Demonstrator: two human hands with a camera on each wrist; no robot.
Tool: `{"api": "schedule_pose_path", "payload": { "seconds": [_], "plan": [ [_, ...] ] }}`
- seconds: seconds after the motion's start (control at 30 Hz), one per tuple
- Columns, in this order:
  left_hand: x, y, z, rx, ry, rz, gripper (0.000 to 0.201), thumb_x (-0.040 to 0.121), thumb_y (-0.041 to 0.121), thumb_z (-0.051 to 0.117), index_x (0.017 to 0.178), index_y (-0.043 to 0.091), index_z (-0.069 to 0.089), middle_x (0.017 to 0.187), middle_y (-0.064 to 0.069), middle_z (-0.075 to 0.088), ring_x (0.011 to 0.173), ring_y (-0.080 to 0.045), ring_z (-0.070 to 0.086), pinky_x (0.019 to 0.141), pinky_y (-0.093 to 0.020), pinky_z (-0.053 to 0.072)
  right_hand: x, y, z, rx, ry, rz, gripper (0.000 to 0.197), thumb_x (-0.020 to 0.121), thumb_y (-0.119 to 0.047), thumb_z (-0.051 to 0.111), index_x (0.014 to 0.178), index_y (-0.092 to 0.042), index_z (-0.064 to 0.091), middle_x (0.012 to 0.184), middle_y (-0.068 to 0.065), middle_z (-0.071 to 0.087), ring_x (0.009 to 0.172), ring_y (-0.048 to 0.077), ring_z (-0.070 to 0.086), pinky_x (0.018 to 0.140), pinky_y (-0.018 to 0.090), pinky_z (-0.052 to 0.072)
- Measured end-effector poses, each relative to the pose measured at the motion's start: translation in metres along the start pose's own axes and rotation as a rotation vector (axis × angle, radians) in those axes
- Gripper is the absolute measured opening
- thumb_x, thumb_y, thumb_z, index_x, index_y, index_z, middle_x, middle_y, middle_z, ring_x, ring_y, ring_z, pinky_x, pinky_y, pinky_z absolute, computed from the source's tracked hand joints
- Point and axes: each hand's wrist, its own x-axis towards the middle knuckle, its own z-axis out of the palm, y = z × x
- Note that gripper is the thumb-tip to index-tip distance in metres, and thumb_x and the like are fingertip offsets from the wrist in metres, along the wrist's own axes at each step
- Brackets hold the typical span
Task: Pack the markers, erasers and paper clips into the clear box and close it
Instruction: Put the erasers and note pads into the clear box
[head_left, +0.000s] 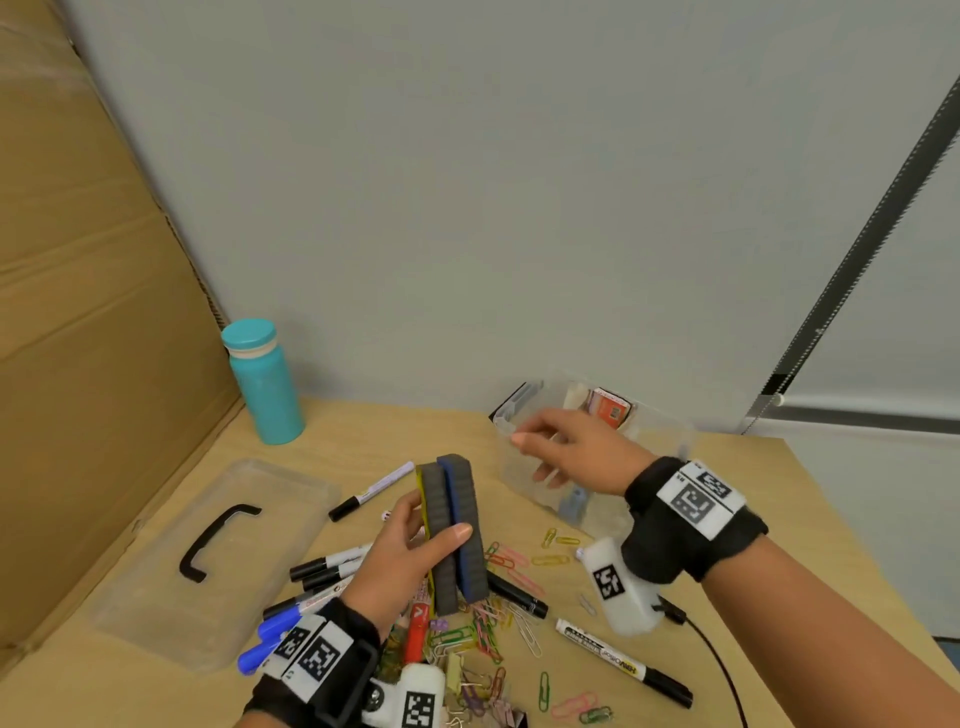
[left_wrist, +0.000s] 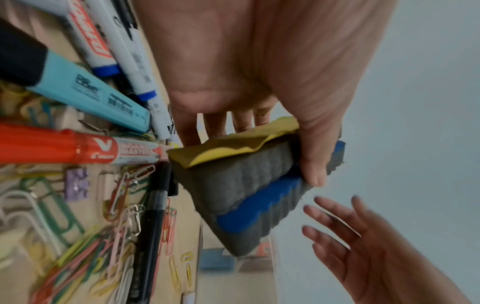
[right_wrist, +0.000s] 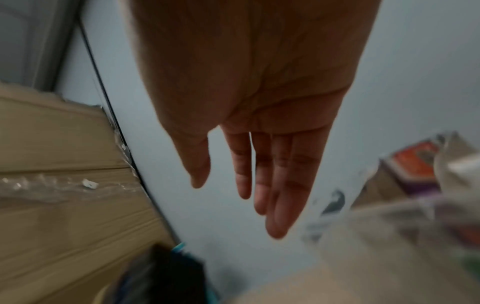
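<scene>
My left hand (head_left: 415, 545) grips two whiteboard erasers (head_left: 454, 530) held together upright above the pile, one yellow-backed, one blue-backed; the left wrist view shows the erasers (left_wrist: 246, 185) pinched between thumb and fingers. My right hand (head_left: 566, 452) hovers with straight fingers and nothing in it, in front of the clear box (head_left: 649, 441), to the right of the erasers; the right wrist view shows the right hand (right_wrist: 246, 185) flat and empty. Markers (head_left: 332, 564) and coloured paper clips (head_left: 488, 634) lie scattered on the table. The box holds an orange packet (head_left: 610, 408) and a small blue item.
The clear lid (head_left: 213, 561) with a black handle lies at the left. A teal bottle (head_left: 265, 384) stands at the back left beside a cardboard panel (head_left: 93, 312). A black-capped marker (head_left: 623, 657) lies at the front right. A wall rises behind the table.
</scene>
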Motion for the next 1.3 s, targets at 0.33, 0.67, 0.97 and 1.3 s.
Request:
{"api": "schedule_pose_path", "payload": {
  "seconds": [0.33, 0.67, 0.97, 1.3],
  "plan": [
    [0.004, 0.001, 0.018, 0.046, -0.076, 0.164, 0.082, 0.055, 0.035, 0.087, 0.127, 0.021, 0.05, 0.121, 0.001, 0.065, 0.109, -0.016, 0.064, 0.086, -0.029, 0.054, -0.02, -0.006, 0.007, 0.232, -0.367, 0.032, 0.052, 0.087, -0.016, 0.067, 0.129, -0.032, 0.042, 0.117, 0.015, 0.064, 0.087, 0.027, 0.07, 0.071, 0.035, 0.061],
    [0.003, 0.0, -0.005, -0.014, 0.049, 0.157, 0.052, 0.077, 0.008, 0.071, 0.122, 0.029, 0.054, 0.116, -0.001, 0.067, 0.1, -0.005, 0.066, 0.074, -0.016, 0.054, 0.006, 0.01, -0.085, -0.371, 0.47, -0.127, 0.043, 0.084, -0.001, 0.046, 0.12, -0.024, 0.039, 0.108, 0.01, 0.057, 0.078, 0.027, 0.058, 0.064, 0.036, 0.049],
    [0.006, -0.003, -0.008, -0.02, 0.036, 0.14, 0.053, 0.076, 0.01, 0.072, 0.121, 0.026, 0.053, 0.112, 0.0, 0.069, 0.098, -0.005, 0.067, 0.073, -0.018, 0.055, 0.039, 0.045, -0.084, -0.521, 0.356, 0.031, 0.049, 0.082, 0.007, 0.04, 0.12, -0.023, 0.042, 0.109, 0.011, 0.052, 0.087, 0.03, 0.054, 0.067, 0.034, 0.044],
    [0.008, -0.008, -0.007, -0.001, 0.008, 0.098, 0.074, 0.061, 0.035, 0.084, 0.127, 0.023, 0.05, 0.115, 0.003, 0.068, 0.104, -0.013, 0.066, 0.082, -0.026, 0.056, 0.073, 0.057, -0.08, -0.778, 0.276, 0.204, 0.042, 0.085, 0.004, 0.044, 0.122, -0.018, 0.042, 0.101, 0.013, 0.058, 0.081, 0.031, 0.059, 0.063, 0.036, 0.048]
  ]
}}
